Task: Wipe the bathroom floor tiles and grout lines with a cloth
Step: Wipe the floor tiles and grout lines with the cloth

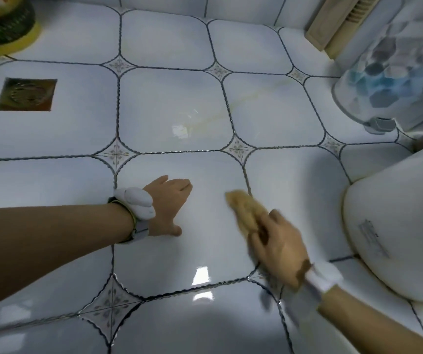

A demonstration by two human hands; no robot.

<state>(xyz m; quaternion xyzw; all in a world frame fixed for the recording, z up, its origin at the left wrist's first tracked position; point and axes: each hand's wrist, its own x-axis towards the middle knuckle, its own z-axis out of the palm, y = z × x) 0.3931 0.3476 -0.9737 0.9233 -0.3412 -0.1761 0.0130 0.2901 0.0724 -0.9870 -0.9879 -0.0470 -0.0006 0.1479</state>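
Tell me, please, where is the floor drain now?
In the head view the floor drain sits upper left, set into a tile, below the yellow-rimmed item and far from both hands.

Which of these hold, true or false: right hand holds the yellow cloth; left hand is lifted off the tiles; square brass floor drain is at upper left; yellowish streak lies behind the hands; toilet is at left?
1. The right hand holds the yellow cloth. True.
2. The left hand is lifted. False: it rests flat on a white glossy floor tile.
3. The square brass floor drain is upper left. True.
4. A yellowish streak lies beyond the hands. True.
5. The white ceramic toilet is at left. False: it is at right.
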